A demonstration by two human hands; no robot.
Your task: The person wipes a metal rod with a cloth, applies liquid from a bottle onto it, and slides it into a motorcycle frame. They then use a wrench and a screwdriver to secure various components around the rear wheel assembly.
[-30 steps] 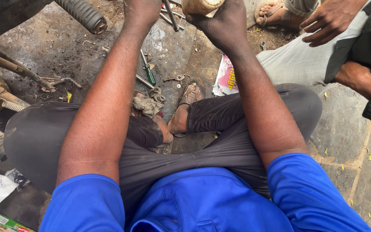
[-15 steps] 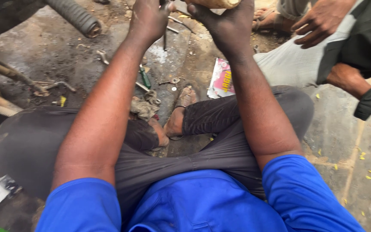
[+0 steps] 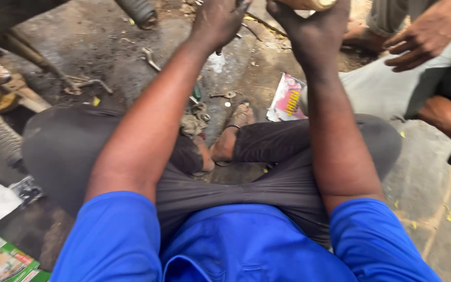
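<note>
While the earlier view showed more ground ahead, both hands now sit right at the top edge and the scene has slid down and right; the wrench [image 3: 151,58] and pink packet [image 3: 287,97] show lower in frame. Left hand [image 3: 219,21] at 12 o'clock, arm straight out, fingers curled around a thin dark tool [image 3: 219,50] whose tip pokes out below the fist. Right hand [image 3: 314,31] at 1 o'clock, arm straight, closed from below on a tan cylindrical piece [image 3: 309,4], mostly cut off by the frame edge, so its shape past that is unclear. Both hands greasy.

Counts: two own hands, two blue sleeves, one dark tool, one tan piece, one wrench at 11 o'clock on the ground, one pink packet right of centre just beside the right forearm, one sandalled foot [image 3: 233,130] at centre. One other person's hand [image 3: 424,36] at 2 o'clock, fingers loosely spread, resting on their knee, well apart from the right hand. Ribbed hose end [image 3: 139,11] at 11 o'clock.
</note>
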